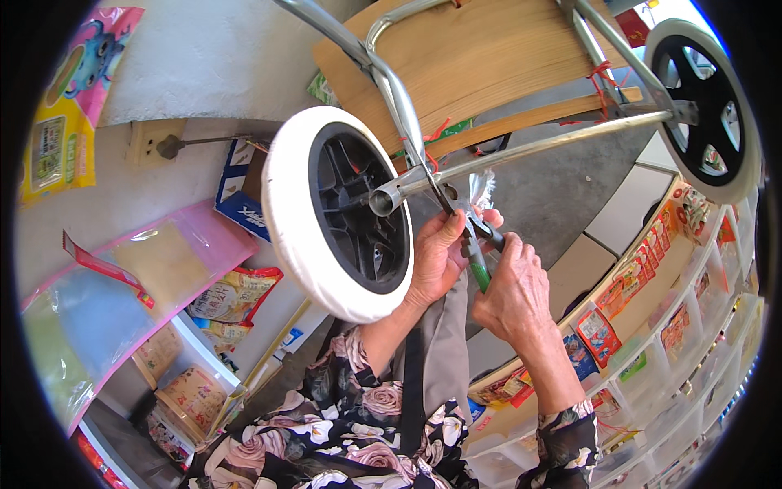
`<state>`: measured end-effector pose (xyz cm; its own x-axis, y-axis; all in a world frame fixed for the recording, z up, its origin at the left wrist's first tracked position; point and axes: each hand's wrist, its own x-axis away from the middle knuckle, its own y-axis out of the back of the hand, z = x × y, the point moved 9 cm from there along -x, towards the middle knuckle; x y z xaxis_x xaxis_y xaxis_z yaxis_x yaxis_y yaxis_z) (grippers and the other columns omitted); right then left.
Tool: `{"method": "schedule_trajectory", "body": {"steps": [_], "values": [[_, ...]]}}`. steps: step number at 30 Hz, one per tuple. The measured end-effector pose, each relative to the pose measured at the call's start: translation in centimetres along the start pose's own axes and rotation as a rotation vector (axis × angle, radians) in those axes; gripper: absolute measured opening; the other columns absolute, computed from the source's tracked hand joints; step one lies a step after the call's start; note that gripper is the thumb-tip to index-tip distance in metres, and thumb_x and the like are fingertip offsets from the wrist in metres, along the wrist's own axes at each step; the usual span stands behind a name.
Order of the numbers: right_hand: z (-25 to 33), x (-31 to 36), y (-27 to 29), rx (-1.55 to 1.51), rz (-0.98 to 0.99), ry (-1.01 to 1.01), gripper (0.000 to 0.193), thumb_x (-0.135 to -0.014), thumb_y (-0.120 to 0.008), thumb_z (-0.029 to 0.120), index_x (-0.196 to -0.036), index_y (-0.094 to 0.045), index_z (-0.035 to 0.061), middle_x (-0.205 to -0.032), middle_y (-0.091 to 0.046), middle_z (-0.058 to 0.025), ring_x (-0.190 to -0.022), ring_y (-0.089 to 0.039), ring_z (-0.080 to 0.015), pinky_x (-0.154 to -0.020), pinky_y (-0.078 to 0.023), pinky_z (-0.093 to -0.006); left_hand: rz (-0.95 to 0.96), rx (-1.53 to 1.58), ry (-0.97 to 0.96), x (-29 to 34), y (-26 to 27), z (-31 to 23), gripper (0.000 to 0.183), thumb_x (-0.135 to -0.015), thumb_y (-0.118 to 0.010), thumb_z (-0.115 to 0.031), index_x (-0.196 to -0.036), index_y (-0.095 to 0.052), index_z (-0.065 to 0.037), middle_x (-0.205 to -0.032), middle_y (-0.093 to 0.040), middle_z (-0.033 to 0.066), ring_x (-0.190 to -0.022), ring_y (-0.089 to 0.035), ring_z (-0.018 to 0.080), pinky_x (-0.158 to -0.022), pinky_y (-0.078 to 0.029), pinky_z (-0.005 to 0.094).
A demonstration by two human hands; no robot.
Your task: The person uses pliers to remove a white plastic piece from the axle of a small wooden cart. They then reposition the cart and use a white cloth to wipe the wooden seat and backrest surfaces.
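Note:
My right hand [517, 293] is closed around the handles of a pair of pliers [478, 267], one of them green. Their jaws point up toward the cart's axle. Just left of them, my left hand [440, 257] is closed, thumb and fingers pinching near a thin dark strip under the axle; what exactly it grips is partly hidden. Above both hands is a metal-framed cart with a bare metal axle [529, 151] and a wooden board [489, 65]. A white-rimmed wheel [293, 220] with a black hub is close beside my left hand. Red string [604, 77] is tied around the frame.
A second wheel [700, 106] is on the axle's far right end. Clear plastic bins [676, 359] and colourful packets line the right. At left are a pink-edged plastic sheet [163, 253], a blue box [244, 204] and a wall socket [151, 147].

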<state>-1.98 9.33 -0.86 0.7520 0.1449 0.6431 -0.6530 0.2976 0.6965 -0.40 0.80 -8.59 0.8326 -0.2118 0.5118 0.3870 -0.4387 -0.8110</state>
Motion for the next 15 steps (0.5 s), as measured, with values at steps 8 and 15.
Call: {"method": "schedule_trajectory", "body": {"steps": [8, 15], "values": [[0.3, 0.4, -0.4, -0.027, 0.037, -0.059, 0.053, -0.066, -0.058, 0.008, -0.112, -0.042, -0.0112, -0.101, -0.052, -0.0303, -0.096, -0.054, -0.044, -0.085, -0.045, -0.0463, -0.319, 0.024, 0.045, -0.7, -0.1, 1.2, 0.037, -0.084, -0.064, -0.042, -0.095, -0.052, -0.008, -0.087, -0.061, 0.0113, -0.083, -0.061, 0.0223, -0.074, -0.05, 0.0385], [1.0, 1.0, 0.5, -0.011, -0.02, 0.001, 0.048, -0.068, -0.058, 0.012, -0.104, -0.046, -0.0165, -0.099, -0.055, -0.0327, -0.091, -0.058, -0.0431, -0.081, -0.048, -0.0435, -0.483, -0.168, 0.045, -1.1, 0.0, 0.3, 0.012, -0.079, -0.066, -0.009, -0.085, -0.056, -0.007, -0.069, -0.06, 0.0078, -0.058, -0.06, 0.0175, -0.048, -0.046, 0.0295]]}}
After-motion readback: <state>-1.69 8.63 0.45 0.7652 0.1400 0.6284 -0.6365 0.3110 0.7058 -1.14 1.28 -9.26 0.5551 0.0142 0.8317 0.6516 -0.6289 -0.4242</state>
